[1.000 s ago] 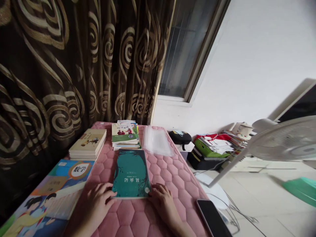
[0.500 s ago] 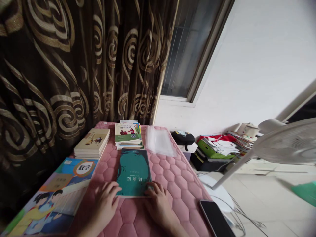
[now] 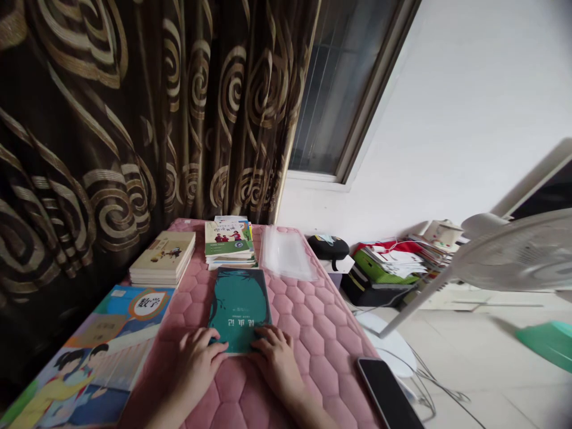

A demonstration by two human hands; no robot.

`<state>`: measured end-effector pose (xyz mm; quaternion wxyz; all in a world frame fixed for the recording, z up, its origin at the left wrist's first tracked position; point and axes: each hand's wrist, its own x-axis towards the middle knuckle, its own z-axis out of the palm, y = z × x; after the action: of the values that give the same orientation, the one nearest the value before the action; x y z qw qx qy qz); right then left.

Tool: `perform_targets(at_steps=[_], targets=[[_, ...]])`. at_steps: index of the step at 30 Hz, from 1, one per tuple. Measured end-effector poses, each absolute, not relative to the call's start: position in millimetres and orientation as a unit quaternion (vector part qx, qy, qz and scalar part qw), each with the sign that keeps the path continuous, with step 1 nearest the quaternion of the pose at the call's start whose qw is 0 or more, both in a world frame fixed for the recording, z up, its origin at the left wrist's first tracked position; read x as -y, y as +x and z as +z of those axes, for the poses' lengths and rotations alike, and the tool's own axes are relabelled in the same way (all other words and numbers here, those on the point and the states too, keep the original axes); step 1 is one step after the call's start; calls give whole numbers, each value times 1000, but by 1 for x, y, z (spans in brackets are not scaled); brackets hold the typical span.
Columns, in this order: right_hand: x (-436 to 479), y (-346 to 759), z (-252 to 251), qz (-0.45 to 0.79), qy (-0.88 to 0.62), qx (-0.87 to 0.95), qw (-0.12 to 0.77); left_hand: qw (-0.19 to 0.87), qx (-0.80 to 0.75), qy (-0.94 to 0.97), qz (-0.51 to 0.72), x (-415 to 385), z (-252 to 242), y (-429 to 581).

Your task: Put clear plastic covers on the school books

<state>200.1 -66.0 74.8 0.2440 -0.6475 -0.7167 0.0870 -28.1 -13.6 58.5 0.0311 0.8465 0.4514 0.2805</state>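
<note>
A teal book (image 3: 240,298) with a dark tree pattern lies on the pink quilted pad, its cover lettering upside down from where I look. My left hand (image 3: 201,353) has curled fingers on its near left corner, the thumb by the near edge. At the near right corner, my right hand (image 3: 273,348) grips in much the same way, fingertips on the cover. Whatever is under the book's edge is hidden. Left of my left hand lies a large blue mathematics textbook (image 3: 107,351).
Behind the textbook stands a stack of beige books (image 3: 165,256). A second stack of books (image 3: 229,241) and clear plastic sleeves (image 3: 288,253) lie at the pad's far end. A phone (image 3: 388,393) rests on the right edge, beside a white fan (image 3: 513,250).
Both hands have moved inward, and their fingers now lie further over the book's near corners. The whole view has shifted slightly.
</note>
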Motion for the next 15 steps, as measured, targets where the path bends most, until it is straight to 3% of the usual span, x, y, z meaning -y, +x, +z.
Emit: perform_targets(at_steps=[6,15], targets=[[74,239,74,66,-640,738,202,42,-453,846,278,5,56,-59],[79,237,78,82,-639,735,212,4,-449,848,282,14,57,-55]])
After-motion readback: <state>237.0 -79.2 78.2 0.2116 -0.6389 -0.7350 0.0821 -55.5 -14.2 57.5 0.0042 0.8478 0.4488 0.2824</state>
